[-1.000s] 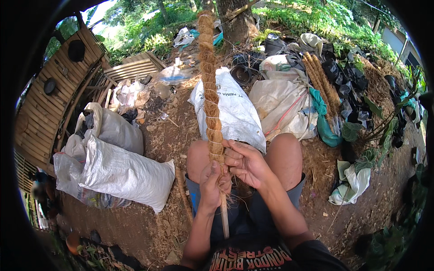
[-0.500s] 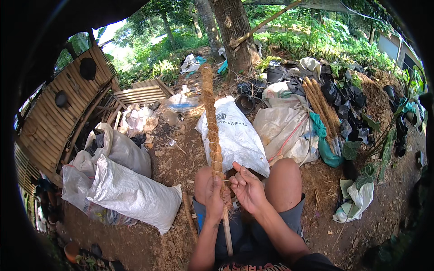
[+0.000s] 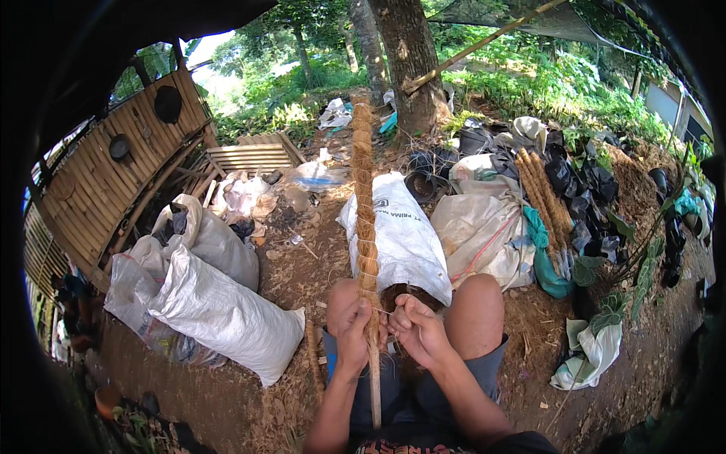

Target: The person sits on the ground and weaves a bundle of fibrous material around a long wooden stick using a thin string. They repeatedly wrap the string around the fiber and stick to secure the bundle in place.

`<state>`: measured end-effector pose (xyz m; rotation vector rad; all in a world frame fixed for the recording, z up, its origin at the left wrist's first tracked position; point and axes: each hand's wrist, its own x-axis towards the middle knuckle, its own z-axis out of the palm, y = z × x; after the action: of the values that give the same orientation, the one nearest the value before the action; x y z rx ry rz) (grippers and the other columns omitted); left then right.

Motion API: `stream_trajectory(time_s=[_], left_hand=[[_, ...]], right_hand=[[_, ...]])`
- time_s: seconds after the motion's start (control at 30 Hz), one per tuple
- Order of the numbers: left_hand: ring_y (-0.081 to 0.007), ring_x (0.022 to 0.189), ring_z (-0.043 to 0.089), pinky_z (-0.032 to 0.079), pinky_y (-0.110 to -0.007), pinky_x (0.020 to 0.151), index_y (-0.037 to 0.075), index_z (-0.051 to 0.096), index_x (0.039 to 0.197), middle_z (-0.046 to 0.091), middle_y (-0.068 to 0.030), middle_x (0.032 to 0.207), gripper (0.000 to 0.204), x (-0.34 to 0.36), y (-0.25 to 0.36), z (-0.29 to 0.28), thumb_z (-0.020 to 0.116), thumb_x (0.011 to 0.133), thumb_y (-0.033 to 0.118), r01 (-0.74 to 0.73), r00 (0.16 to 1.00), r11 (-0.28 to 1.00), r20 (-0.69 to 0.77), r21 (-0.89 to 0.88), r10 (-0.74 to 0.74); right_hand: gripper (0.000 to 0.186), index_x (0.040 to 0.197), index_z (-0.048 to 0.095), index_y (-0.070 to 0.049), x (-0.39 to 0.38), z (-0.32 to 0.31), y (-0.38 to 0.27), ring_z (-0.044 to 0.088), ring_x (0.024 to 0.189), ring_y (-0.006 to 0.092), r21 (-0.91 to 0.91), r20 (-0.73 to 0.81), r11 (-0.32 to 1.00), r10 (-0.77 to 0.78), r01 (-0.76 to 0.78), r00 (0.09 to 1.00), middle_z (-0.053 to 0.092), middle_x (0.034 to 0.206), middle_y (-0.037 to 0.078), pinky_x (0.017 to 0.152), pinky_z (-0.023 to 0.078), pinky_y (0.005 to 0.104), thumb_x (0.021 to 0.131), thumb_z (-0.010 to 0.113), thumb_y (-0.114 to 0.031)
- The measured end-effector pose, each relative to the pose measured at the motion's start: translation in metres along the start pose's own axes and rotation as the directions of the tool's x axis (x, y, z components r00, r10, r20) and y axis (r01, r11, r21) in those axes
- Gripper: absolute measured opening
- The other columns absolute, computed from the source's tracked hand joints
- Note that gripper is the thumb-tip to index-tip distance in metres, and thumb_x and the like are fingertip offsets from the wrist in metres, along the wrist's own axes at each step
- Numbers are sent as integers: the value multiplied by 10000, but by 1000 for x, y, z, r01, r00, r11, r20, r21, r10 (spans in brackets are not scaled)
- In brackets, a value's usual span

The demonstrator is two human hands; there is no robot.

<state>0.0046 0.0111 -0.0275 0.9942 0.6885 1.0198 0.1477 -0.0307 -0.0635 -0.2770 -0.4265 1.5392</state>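
Note:
A long stick wrapped in brown coconut fibre [image 3: 364,204] rises from my lap toward the tree; thin string spirals around it. Its bare wooden lower end [image 3: 374,386] points down between my knees. My left hand [image 3: 352,333] is closed around the stick where the fibre wrap ends. Just to its right, my right hand [image 3: 416,329] pinches the thin string [image 3: 384,311] that runs across to the stick. I sit with both bare knees up.
White filled sacks [image 3: 219,310] lie to my left, another white sack [image 3: 401,234] in front. Finished fibre sticks [image 3: 544,200] and black pots [image 3: 575,181] lie at the right. A tree trunk [image 3: 408,60] stands ahead, a bamboo wall [image 3: 106,181] at left.
The view has tilted upward, so the stick, hands and knees sit lower in the picture. My right hand has shifted from on the stick to just right of it, string pinched.

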Motion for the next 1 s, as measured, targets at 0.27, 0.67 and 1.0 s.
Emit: stream_trajectory(time_s=[0.27,0.67,1.0], left_hand=[[-51,548,458,335,-197,464,65,571,1008,526,9,763,338,-10,34,1,509,1089,388,93,996,980,20,-178,-91],[-27,559,362,318,-229,473,70,494,947,393,66,694,423,-11,91,-8,438,1106,458,-332,943,942,-7,57,333],[-58,630,443,387,-283,561,5,552,989,523,-19,709,390,-16,50,-13,472,1107,368,-332,915,897,-130,292,381]], right_hand=[[64,1074,589,-114,-5,18,-22,584,941,127,-256,-150,967,-54,14,987,542,1429,68,606,451,218,1046,556,-162],[334,1255,643,31,5,20,-26,613,1116,216,-948,-43,317,-49,-25,998,655,1260,130,1023,447,341,1076,550,-236],[586,1479,444,40,11,69,-8,558,1283,274,-940,179,292,-19,176,984,613,1332,194,1107,398,378,1061,577,-349]])
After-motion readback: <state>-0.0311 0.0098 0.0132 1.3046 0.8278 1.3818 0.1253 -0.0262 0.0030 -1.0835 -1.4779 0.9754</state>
